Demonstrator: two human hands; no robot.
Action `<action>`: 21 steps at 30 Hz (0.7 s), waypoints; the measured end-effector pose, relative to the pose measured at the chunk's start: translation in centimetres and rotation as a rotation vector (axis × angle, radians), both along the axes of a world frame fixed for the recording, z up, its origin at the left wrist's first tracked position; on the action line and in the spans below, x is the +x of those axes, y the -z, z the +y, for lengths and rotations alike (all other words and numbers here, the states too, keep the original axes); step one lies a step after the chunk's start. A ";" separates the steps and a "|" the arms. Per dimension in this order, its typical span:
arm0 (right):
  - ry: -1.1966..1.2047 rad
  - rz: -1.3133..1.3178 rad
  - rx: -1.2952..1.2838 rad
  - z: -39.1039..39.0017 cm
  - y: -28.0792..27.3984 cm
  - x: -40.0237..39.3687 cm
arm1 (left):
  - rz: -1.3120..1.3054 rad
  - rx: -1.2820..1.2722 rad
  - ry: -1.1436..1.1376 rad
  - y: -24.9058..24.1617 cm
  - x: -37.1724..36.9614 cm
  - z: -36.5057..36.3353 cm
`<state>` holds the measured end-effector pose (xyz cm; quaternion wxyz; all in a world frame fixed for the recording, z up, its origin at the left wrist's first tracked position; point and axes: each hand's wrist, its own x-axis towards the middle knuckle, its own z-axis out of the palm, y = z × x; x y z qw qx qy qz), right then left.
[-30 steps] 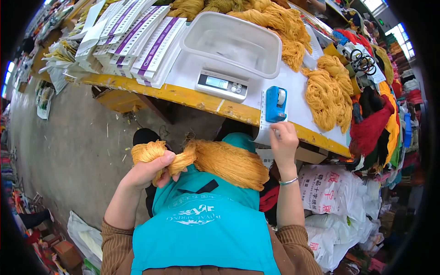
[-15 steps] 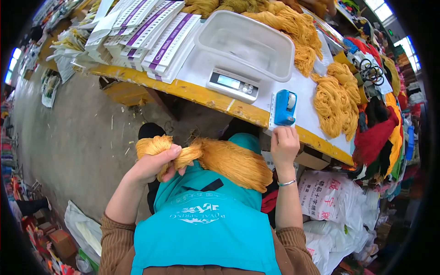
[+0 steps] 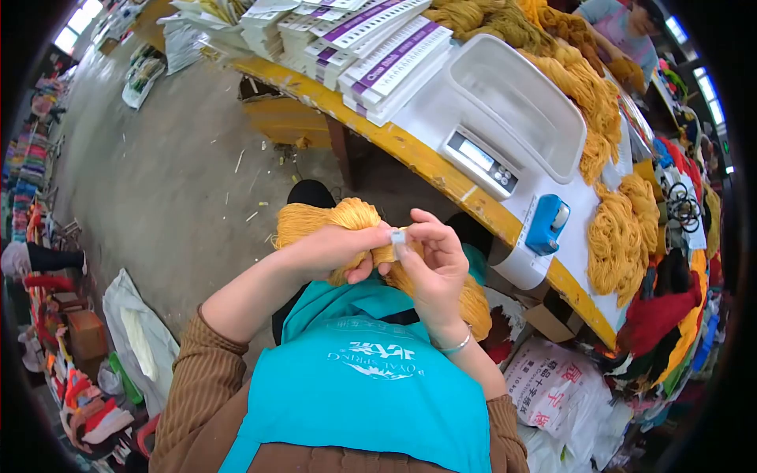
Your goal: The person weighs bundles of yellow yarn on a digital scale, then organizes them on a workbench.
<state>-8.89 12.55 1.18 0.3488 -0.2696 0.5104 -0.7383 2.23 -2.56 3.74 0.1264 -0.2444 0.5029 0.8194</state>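
Observation:
My left hand (image 3: 343, 246) is wrapped round the narrow part of a golden yarn skein (image 3: 465, 303), which lies across my lap on the teal apron (image 3: 355, 402). The skein's bunched end (image 3: 315, 221) sticks out beyond that hand. Close beside it, my right hand (image 3: 432, 264) pinches a small white label (image 3: 397, 236) between thumb and finger, against the yarn. A blue tape dispenser (image 3: 546, 225) stands at the table's edge. Next to it are a digital scale (image 3: 479, 162) and a clear plastic tub (image 3: 516, 102).
Stacks of printed cards (image 3: 394, 59) lie on the yellow-edged table (image 3: 378, 135). More golden skeins (image 3: 619, 240) rest at the right. Another person (image 3: 623, 31) is behind the table, top right. White sacks (image 3: 552, 386) and an open cardboard box (image 3: 552, 319) are below the table.
My right hand has moved from beside the tape dispenser to the skein, with a small white label now in its fingers. The view has turned, and another person has come into view.

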 end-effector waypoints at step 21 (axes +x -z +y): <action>-0.318 -0.624 0.197 -2.1 -2.9 -2.5 | 0.549 -1.085 -0.114 0.4 -0.2 0.3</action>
